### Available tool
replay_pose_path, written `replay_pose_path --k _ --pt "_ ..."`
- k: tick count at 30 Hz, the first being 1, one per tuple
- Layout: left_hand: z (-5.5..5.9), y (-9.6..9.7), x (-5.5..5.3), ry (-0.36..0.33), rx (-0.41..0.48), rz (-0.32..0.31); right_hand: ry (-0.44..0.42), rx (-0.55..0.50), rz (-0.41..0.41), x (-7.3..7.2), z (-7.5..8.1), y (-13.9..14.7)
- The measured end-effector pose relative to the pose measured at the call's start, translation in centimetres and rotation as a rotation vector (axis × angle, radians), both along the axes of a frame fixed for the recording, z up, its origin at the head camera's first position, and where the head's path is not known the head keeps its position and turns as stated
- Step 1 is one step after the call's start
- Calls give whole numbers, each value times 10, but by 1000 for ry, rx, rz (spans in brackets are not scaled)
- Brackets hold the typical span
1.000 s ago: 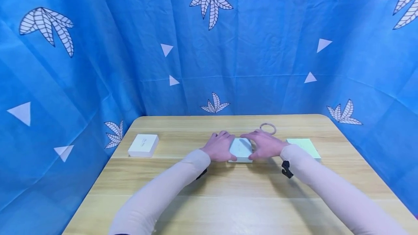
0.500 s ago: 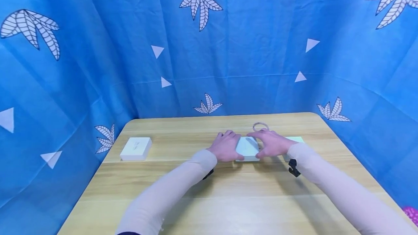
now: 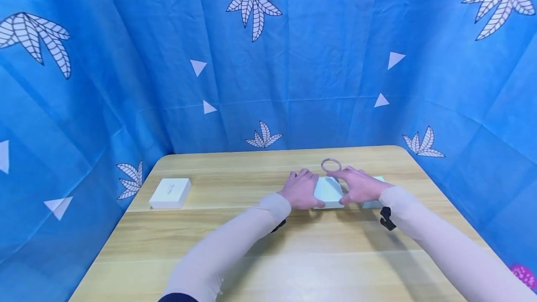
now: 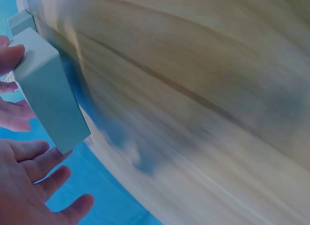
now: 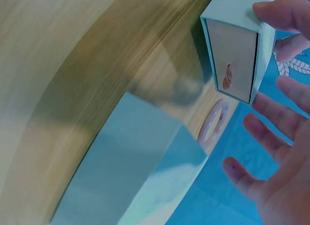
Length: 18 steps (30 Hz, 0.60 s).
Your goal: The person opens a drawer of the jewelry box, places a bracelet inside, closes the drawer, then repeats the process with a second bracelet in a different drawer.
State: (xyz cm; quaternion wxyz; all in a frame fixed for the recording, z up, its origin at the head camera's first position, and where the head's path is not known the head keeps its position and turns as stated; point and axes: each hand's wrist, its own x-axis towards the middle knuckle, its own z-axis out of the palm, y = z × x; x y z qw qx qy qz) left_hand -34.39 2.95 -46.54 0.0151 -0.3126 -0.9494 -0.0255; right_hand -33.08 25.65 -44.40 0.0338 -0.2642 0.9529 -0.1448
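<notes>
A pale green box (image 3: 328, 190) is between my two hands near the back of the table. One end, in the right wrist view, shows a light inner drawer (image 5: 231, 60) with a small slot. My left hand (image 3: 300, 190) grips its left part, thumb on the near side, fingers toward the far side. My right hand (image 3: 359, 185) holds its right part the same way, thumb and index finger on opposite sides. Whether the box touches the table cannot be told. A second pale green box (image 5: 118, 162) lies just right of it, partly behind my right hand in the head view.
A white box (image 3: 170, 193) with small print lies at the table's left. Behind my right hand lies a pinkish ring (image 3: 331, 159). The wooden table (image 3: 268, 255) meets a blue patterned curtain (image 3: 319, 59) at the back and sides.
Both hands and the held box have moved right across the table, nearer the second green box. The head view has shifted slightly; the white box, ring and second box appear to stay put.
</notes>
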Motion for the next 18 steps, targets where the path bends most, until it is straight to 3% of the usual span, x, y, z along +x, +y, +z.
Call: replay_pose_path --k 18 --pt "-7 29 1 17 -40 4 -28 13 -52 9 -5 23"
